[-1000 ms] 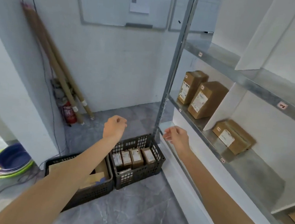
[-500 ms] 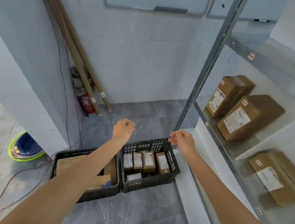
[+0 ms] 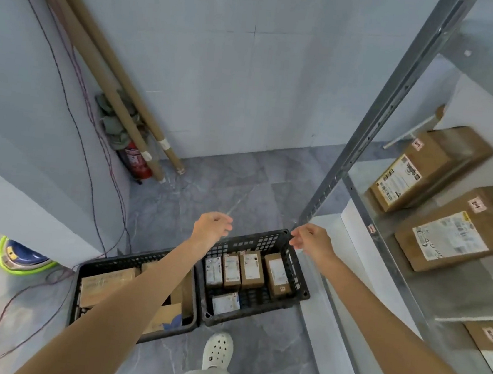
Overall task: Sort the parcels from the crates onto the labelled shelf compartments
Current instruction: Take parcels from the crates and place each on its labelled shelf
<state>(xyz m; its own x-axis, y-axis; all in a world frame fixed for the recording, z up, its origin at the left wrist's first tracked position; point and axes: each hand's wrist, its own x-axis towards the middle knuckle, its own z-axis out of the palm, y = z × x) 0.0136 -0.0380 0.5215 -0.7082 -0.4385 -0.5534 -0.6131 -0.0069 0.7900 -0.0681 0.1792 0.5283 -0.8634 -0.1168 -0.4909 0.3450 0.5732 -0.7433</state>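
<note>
We see both arms stretched out above two black crates on the grey floor (image 3: 194, 199). The left hand (image 3: 211, 229) hangs over the gap between them, its fingers (image 3: 224, 230) loosely curled and holding nothing. The right hand (image 3: 309, 241) hovers at the far corner of the right crate (image 3: 299, 274), beside the shelf post (image 3: 379, 116), and its fingers (image 3: 296, 239) likewise droop in a slack curl around nothing.

In the right crate four small parcels (image 3: 251, 270) stand in a row, with a fifth parcel (image 3: 225, 304) lying nearer us. The left crate (image 3: 77, 290) holds larger flat parcels (image 3: 105, 286), partly hidden by the left forearm.

On the metal shelf (image 3: 384, 258) to the right, two big labelled boxes (image 3: 461, 229) lie side by side. Another box (image 3: 492, 341) sits past a divider at the frame's edge.

A white shoe (image 3: 218, 351) stands just before the crates. A red fire extinguisher (image 3: 136, 162) and cardboard tubes (image 3: 113, 73) lean in the corner.
</note>
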